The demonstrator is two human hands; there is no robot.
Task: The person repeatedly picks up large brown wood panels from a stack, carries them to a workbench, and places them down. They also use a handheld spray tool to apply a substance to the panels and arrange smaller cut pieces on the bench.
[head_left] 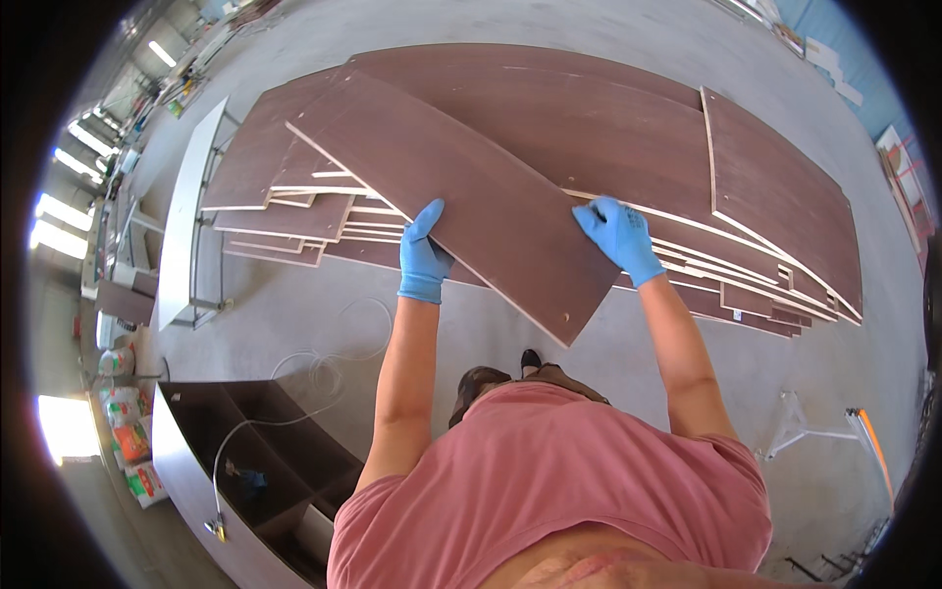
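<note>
We're gripping the pale-edged brown panel [471,187], likely stiff, hefty, by opposite long edges, left hand [422,257] and right hand [620,236].

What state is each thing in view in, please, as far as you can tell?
Held panel: slanted, partly overlapping the panel stack in view
Panel stack: unevenly layered
Left hand: gloved, gripping the held panel's left edge
Right hand: gloved, gripping its right edge
Cabinet: open-faced, compartments showing
Hose: loosely looped, partly over the cabinet
</note>
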